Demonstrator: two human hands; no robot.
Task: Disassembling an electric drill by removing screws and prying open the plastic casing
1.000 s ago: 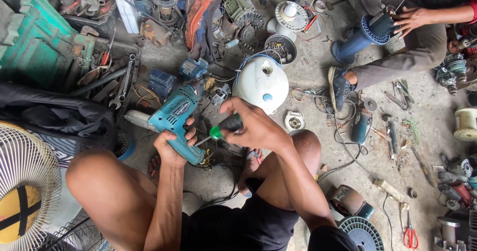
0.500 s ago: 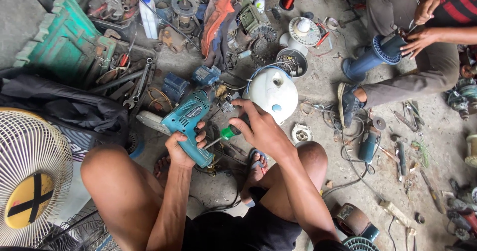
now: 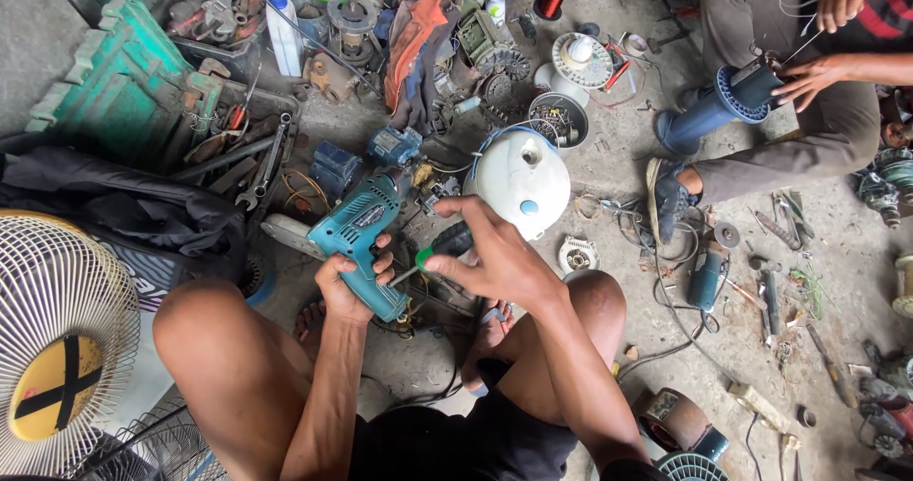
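- Our left hand (image 3: 352, 276) wraps around the handle of a teal electric drill (image 3: 359, 238), fingers (image 3: 383, 260) curled tight on the grip, the drill body pointing up and away from us.
- Our right hand (image 3: 495, 257) holds a screwdriver with a green and black handle (image 3: 439, 248); the fingers are pressed together around the handle, and its thin shaft runs toward the drill's handle, the tip touching or nearly touching it; we cannot tell which.
- The drill sits above our knees, over the concrete floor (image 3: 609, 367), roughly in the middle of the cluttered patch in front of us.
- Just beyond our right hand stands a white rounded housing (image 3: 523, 181) with a small hole on top.
- A small blue motor (image 3: 395, 145) lies just beyond the drill's nose.
- Toward the far left of the floor lie a green metal case (image 3: 124, 86) and loose wrenches (image 3: 266, 162); nearer us on the left sits a fan with a pale wire guard (image 3: 57, 338).
- At the far right another person's hand (image 3: 808, 77) rests on a blue cylindrical motor body (image 3: 713, 110), well apart from our hands.
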